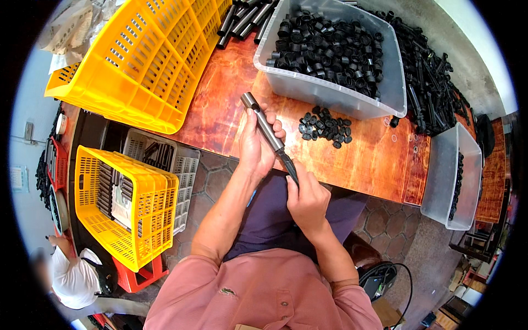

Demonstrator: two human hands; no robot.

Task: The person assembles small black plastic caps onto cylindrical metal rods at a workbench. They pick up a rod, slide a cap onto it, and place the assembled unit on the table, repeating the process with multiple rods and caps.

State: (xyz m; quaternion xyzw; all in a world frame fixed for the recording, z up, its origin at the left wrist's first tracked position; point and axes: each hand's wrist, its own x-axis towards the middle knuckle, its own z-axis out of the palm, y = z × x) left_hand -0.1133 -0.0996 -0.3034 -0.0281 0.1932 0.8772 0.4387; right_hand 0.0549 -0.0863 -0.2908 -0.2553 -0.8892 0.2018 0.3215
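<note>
Head view: grey tube (266,130) near frame centre, long axis slanting upper left to lower right. Left hand (254,146) grips it; right hand (309,199) pinches its black lower end (287,165).

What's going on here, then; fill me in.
A person in a pink shirt is handling a gray metal tube with both hands. The left hand holds the tube, while the right hand grips a black piece at its nearer end. A loose pile of small black parts lies on the wooden table, by a clear bin holding many black parts.
</note>
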